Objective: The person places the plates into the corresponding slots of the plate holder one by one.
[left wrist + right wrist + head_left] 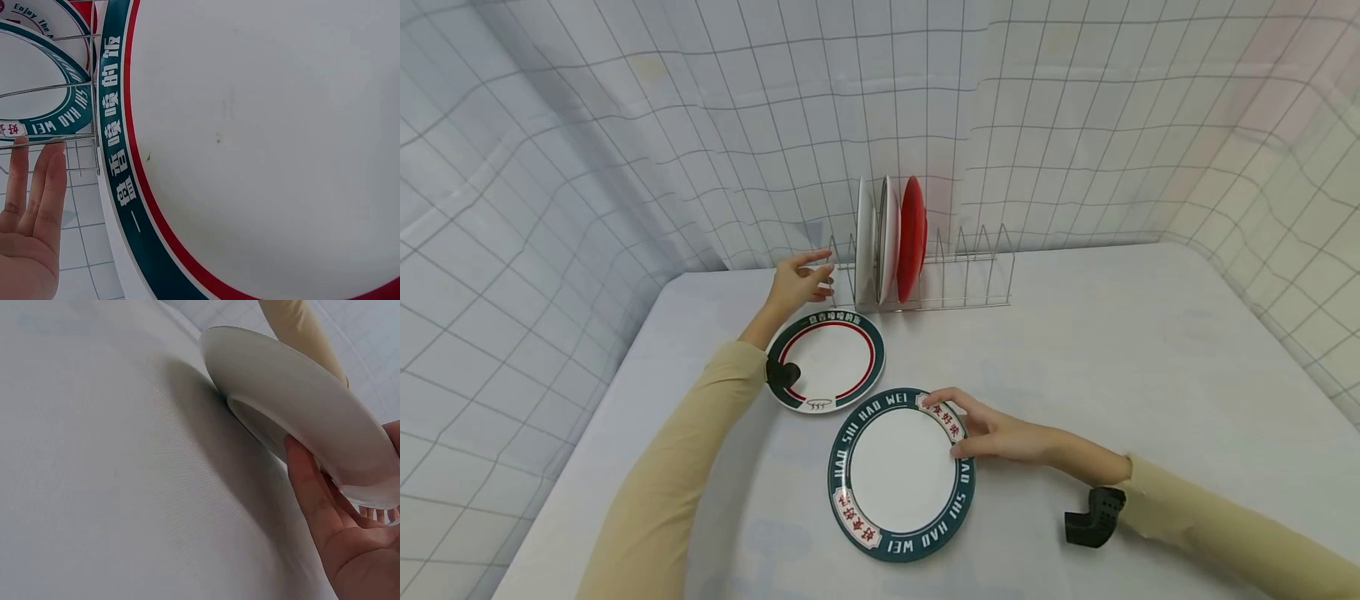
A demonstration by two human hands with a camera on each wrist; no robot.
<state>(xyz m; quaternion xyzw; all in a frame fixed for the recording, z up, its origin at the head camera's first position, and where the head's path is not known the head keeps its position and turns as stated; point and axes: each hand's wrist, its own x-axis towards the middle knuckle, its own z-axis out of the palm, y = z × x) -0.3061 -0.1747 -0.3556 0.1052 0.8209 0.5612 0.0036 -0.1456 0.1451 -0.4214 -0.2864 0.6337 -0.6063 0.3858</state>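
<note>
My right hand [1000, 433] grips the upper right rim of a round plate [902, 479] with a dark green lettered border. In the right wrist view this plate [300, 394] shows its white underside, tilted with part of it off the cloth, fingers [306, 481] beneath the rim. My left hand [797, 283] is at the left end of a wire dish rack [966, 304]. Its fingers [47, 200] are fairly straight, with tips at the rack's wire in the left wrist view. Below the left wrist lies a second plate [827, 362] with a green border and red ring.
Toward its left side the rack holds several upright plates, among them a white one [865, 242] and a red one [912, 237]. A white cloth covers the table [1112, 350]. Behind and at the sides hangs a white checked curtain [737, 133].
</note>
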